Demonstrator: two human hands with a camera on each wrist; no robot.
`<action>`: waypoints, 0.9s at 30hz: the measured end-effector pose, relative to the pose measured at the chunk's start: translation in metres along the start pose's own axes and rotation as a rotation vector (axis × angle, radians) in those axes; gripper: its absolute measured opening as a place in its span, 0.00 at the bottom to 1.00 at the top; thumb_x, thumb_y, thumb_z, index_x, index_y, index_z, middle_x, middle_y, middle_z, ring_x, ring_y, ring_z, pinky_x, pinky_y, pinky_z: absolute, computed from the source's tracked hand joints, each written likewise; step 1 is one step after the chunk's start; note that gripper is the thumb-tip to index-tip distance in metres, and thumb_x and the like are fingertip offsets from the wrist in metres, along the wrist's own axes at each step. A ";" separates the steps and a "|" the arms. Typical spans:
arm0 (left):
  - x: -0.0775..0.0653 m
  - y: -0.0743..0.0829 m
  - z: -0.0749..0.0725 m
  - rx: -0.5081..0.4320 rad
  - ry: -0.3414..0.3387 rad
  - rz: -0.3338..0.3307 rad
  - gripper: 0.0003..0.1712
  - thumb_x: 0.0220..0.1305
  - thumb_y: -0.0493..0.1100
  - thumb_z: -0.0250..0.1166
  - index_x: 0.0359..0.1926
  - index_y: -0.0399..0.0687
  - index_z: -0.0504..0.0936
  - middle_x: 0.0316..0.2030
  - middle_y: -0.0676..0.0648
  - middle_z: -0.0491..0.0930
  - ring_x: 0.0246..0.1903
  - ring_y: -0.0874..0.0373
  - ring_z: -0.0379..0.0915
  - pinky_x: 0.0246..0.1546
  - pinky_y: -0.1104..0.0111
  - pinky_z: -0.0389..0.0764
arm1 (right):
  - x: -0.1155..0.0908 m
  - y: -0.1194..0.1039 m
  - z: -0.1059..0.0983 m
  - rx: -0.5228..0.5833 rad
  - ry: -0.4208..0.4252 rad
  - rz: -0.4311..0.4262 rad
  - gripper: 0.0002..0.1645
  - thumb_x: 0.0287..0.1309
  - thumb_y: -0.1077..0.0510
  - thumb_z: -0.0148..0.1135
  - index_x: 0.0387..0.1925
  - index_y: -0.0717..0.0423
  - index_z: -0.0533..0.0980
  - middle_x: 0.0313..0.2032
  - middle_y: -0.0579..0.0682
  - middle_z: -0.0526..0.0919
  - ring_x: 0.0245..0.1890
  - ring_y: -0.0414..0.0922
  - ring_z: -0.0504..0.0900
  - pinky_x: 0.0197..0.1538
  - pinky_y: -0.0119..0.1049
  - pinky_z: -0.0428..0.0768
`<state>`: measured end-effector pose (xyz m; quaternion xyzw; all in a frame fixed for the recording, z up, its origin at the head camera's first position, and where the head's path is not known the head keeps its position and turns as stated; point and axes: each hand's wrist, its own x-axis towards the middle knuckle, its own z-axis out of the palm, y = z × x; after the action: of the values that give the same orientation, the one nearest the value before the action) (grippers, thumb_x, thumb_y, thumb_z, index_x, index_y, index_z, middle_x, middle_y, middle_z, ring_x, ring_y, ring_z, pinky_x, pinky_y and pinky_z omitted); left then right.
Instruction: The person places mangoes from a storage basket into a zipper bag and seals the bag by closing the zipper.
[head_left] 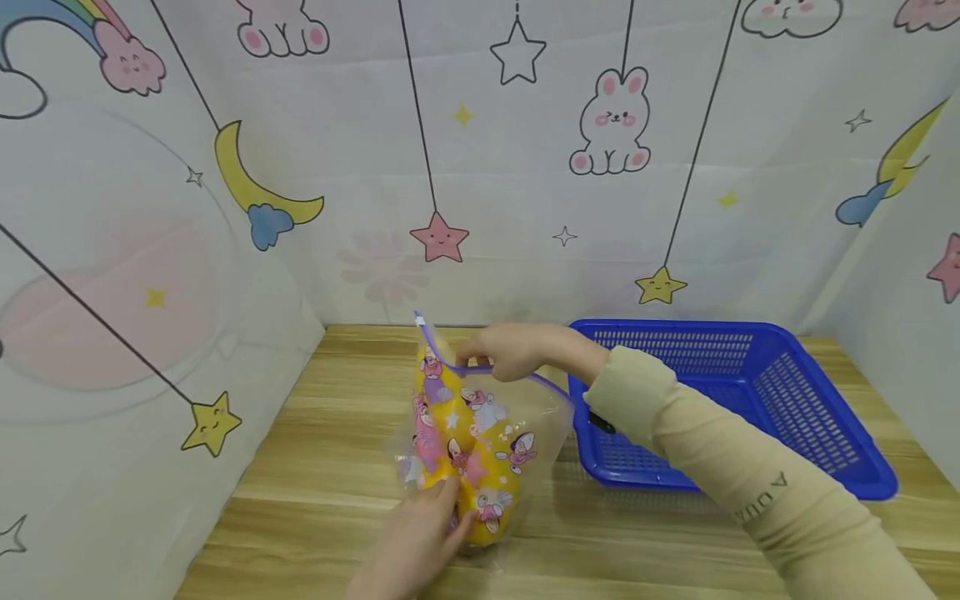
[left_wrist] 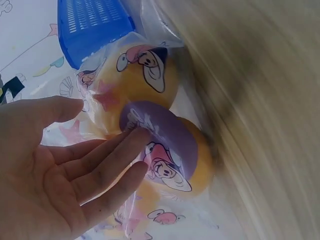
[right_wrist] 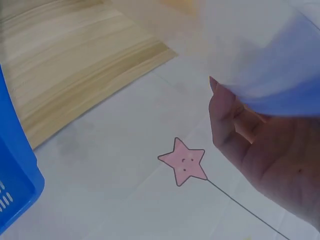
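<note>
A clear zip bag [head_left: 517, 454] with a purple zip edge and printed cartoon figures stands on the table, its top parted. Rounded yellow-orange things [left_wrist: 135, 82] fill its lower part; their kind is blurred by the print. My left hand [head_left: 416, 533] rests against the near lower side of the bag, and in the left wrist view its fingers [left_wrist: 107, 165] lie loosely extended on the plastic. My right hand [head_left: 517, 350] is at the bag's mouth, bent fingers and thumb on the zip edge. The right wrist view shows those fingers [right_wrist: 225, 110] beside the blurred purple strip.
A blue perforated plastic basket [head_left: 832, 433] stands to the right of the bag, under my right forearm. A small dark object [head_left: 602, 422] shows by the sleeve at the basket's edge. White cloth walls [head_left: 510, 167] with cartoon prints enclose the wood-grain table [head_left: 322, 467].
</note>
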<state>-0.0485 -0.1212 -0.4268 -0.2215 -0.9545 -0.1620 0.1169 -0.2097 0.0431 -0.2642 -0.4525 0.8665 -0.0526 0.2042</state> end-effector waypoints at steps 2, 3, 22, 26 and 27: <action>0.000 0.002 0.001 -0.026 -0.020 -0.011 0.12 0.60 0.49 0.64 0.35 0.47 0.73 0.24 0.57 0.73 0.21 0.68 0.64 0.21 0.76 0.68 | 0.001 -0.001 -0.001 -0.008 -0.023 -0.014 0.33 0.56 0.75 0.45 0.61 0.53 0.72 0.56 0.51 0.79 0.49 0.47 0.77 0.49 0.38 0.78; 0.000 0.003 0.001 -0.033 -0.025 -0.017 0.12 0.60 0.49 0.64 0.35 0.48 0.74 0.25 0.57 0.74 0.22 0.67 0.66 0.22 0.75 0.70 | 0.002 -0.001 -0.001 -0.009 -0.028 -0.016 0.33 0.56 0.75 0.45 0.61 0.52 0.72 0.57 0.51 0.78 0.50 0.48 0.77 0.50 0.38 0.78; 0.003 0.011 0.006 -0.069 -0.030 0.007 0.24 0.63 0.50 0.63 0.54 0.38 0.77 0.36 0.50 0.80 0.31 0.62 0.76 0.30 0.71 0.78 | 0.017 -0.011 0.011 -0.068 0.042 0.016 0.22 0.66 0.65 0.50 0.58 0.48 0.75 0.56 0.49 0.81 0.50 0.45 0.80 0.46 0.37 0.79; 0.005 0.012 0.007 -0.042 -0.047 0.004 0.27 0.62 0.50 0.63 0.57 0.37 0.76 0.39 0.49 0.81 0.33 0.59 0.78 0.31 0.70 0.80 | 0.021 -0.013 0.014 -0.070 0.059 0.028 0.21 0.66 0.63 0.52 0.58 0.48 0.75 0.57 0.49 0.80 0.54 0.46 0.80 0.54 0.42 0.81; 0.005 0.012 0.008 -0.036 -0.042 0.003 0.28 0.62 0.50 0.63 0.57 0.37 0.76 0.40 0.48 0.81 0.33 0.59 0.78 0.32 0.69 0.80 | 0.021 -0.013 0.015 -0.071 0.066 0.029 0.21 0.66 0.64 0.52 0.58 0.49 0.75 0.57 0.50 0.80 0.55 0.46 0.79 0.55 0.42 0.80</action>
<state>-0.0485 -0.1058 -0.4290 -0.2285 -0.9533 -0.1743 0.0931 -0.2047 0.0196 -0.2806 -0.4448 0.8805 -0.0340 0.1602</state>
